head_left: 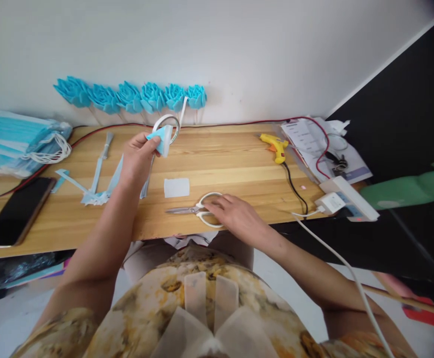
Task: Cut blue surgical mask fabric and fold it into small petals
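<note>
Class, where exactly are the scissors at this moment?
In the head view, just below and left of centre, the scissors lie near the table's front edge, beside the white rectangle, the right hand at their handles.

Craft workspace: glue gun (279, 154), scissors (193, 210), flowers (129, 97)

White scissor handles (199, 204), blue-and-white piece (165, 141)

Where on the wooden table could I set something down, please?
A bare patch lies between the white rectangular sheet and the yellow glue gun, behind the white-handled metal scissors. The left is crowded with a black phone, blue pleated masks and pale-blue strips; the right, with white papers and a white power strip.
</note>
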`<state>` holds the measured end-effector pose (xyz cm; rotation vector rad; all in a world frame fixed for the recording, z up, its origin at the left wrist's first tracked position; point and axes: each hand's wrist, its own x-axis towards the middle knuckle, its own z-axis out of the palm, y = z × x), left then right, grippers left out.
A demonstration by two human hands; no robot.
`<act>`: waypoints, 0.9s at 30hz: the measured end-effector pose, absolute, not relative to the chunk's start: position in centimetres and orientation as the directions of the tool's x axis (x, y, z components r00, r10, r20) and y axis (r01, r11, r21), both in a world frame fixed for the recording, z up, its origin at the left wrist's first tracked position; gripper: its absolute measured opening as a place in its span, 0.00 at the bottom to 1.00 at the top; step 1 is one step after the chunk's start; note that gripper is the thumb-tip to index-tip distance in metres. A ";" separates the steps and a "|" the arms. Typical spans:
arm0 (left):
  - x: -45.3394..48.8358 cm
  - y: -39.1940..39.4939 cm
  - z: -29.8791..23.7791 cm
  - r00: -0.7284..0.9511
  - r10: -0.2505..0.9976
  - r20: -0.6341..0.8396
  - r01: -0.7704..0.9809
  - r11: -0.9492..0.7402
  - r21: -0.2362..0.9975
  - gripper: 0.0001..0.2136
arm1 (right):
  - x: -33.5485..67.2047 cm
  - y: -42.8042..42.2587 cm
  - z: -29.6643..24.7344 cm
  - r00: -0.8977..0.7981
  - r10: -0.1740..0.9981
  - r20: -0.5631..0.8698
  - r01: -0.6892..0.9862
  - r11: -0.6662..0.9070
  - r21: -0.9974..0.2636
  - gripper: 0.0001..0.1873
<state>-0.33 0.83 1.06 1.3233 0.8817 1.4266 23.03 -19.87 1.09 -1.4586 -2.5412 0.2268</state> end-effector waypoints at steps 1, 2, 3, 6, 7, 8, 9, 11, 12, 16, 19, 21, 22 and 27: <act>-0.4 0.9 1.0 0.055 0.956 0.289 -0.175 -0.276 0.945 0.17 | 22.9 -19.7 1.2 -0.480 0.873 0.091 0.826 0.484 -0.289 0.18; -0.5 0.9 1.0 0.058 0.955 0.292 -0.182 -0.278 0.943 0.17 | 23.0 -19.7 1.3 -0.447 0.891 0.080 0.815 0.442 -0.375 0.17; -0.6 0.9 1.0 0.062 0.953 0.296 -0.192 -0.280 0.941 0.16 | 23.2 -19.6 1.4 -0.395 0.916 0.066 0.790 0.375 -0.486 0.18; -0.9 0.8 1.0 0.075 0.946 0.316 -0.211 -0.294 0.932 0.14 | 24.3 -19.3 1.4 -0.241 0.970 0.015 0.512 0.140 -0.848 0.32; -1.0 0.8 1.0 0.080 0.942 0.325 -0.209 -0.303 0.930 0.14 | 24.7 -19.0 1.3 -0.232 0.973 0.014 0.353 0.097 -0.930 0.38; -1.0 0.6 1.1 0.084 0.938 0.335 -0.203 -0.313 0.928 0.14 | 24.9 -18.5 1.2 -0.238 0.971 0.020 0.192 0.068 -0.979 0.43; -0.9 0.5 1.2 0.091 0.935 0.344 -0.197 -0.321 0.926 0.14 | 25.0 -17.9 1.1 -0.241 0.970 0.029 0.049 0.042 -0.998 0.45; -0.8 0.1 1.4 0.106 0.926 0.362 -0.182 -0.340 0.923 0.15 | 24.8 -16.3 0.8 -0.201 0.979 0.045 -0.156 0.013 -0.988 0.45; -0.7 -0.1 1.5 0.113 0.921 0.373 -0.169 -0.352 0.921 0.16 | 24.5 -15.2 0.8 -0.149 0.987 0.055 -0.219 0.021 -0.975 0.43; -0.5 -0.7 2.1 0.137 0.889 0.437 -0.080 -0.429 0.900 0.16 | 24.1 -9.9 1.5 0.064 0.986 0.154 -0.285 0.166 -0.944 0.42; -0.5 -1.0 2.5 0.148 0.865 0.480 0.018 -0.487 0.873 0.14 | 25.1 -6.0 2.6 0.026 0.971 0.236 -0.161 0.237 -0.958 0.39; -0.4 -1.1 2.7 0.146 0.842 0.519 0.082 -0.533 0.842 0.13 | 26.1 -4.0 3.2 -0.041 0.955 0.292 -0.063 0.289 -0.955 0.37; -0.4 -1.2 2.9 0.144 0.828 0.542 0.109 -0.558 0.823 0.13 | 26.4 -3.4 3.3 -0.071 0.954 0.292 -0.020 0.291 -0.956 0.37; -0.2 -1.7 3.2 0.172 0.757 0.631 0.223 -0.653 0.724 0.09 | 26.6 -3.2 2.1 -0.122 0.981 0.153 0.196 0.175 -0.965 0.35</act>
